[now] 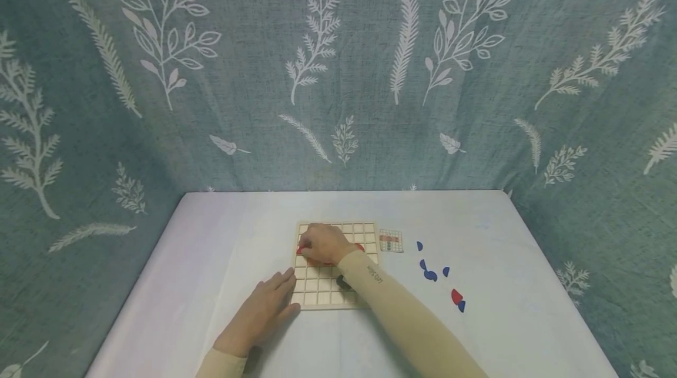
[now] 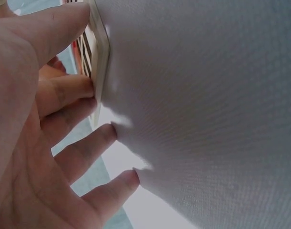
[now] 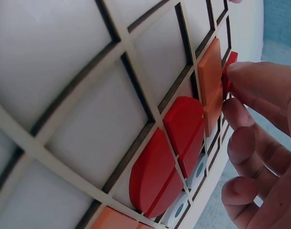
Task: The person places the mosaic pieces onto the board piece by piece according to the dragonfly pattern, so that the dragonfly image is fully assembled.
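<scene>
A pale wooden grid board (image 1: 312, 298) lies on the table with coloured pieces set in its squares. My right hand (image 1: 325, 243) reaches over its upper left part, pinching a small red piece (image 3: 229, 67) at the left edge squares. Beside that piece sit orange pieces (image 3: 210, 64); farther right are rounded red pieces (image 3: 152, 167) and white pieces with eye marks (image 3: 197, 171). The right hand and forearm hide part of the board in the head view. My left hand (image 1: 267, 307) rests at the board's left edge, fingers extended, touching the frame (image 2: 105, 59) and the tabletop.
A small printed grid card (image 1: 391, 240) lies against the board's right side. Several loose blue pieces (image 1: 431, 276) and a red piece (image 1: 456, 295) are scattered on the white table (image 1: 508, 248) farther right. Patterned green cloth (image 1: 338, 84) hangs behind and at both sides.
</scene>
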The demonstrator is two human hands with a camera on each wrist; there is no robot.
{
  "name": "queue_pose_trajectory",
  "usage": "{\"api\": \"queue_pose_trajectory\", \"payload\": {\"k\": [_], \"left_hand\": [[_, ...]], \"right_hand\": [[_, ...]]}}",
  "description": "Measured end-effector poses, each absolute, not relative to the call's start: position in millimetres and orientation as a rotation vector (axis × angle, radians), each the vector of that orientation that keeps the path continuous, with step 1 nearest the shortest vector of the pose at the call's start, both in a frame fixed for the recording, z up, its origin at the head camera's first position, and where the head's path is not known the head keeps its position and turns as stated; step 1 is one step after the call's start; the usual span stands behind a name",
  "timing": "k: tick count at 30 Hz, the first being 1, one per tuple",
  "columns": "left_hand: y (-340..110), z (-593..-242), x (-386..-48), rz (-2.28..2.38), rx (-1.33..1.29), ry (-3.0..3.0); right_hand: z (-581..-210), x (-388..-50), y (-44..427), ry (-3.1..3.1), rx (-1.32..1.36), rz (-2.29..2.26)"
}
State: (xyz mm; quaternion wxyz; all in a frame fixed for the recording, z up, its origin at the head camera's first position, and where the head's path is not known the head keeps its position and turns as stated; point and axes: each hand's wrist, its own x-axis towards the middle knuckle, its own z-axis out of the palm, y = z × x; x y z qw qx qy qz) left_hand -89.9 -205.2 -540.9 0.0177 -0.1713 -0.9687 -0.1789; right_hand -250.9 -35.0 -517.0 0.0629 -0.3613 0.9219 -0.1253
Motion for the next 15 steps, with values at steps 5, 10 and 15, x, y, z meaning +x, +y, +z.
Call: {"api": "queue_pose_trajectory", "payload": {"k": [5, 10, 15], "left_hand": [[-205.3, -541.0, -89.4, -0.551, -0.536, -2.999], [-205.1, -541.3, -88.8, -0.536, -0.541, -2.995], [-204.9, -541.7, -88.4, -0.542, -0.533, -2.998]], "right_hand": [[-516.8, -249.6, -36.6, 2.791, -1.077, -0.386], [-517.4, -248.1, -36.4, 2.799, -1.082, -0.385], [-516.0, -246.2, -35.9, 2.799, -1.090, -0.379]]}}
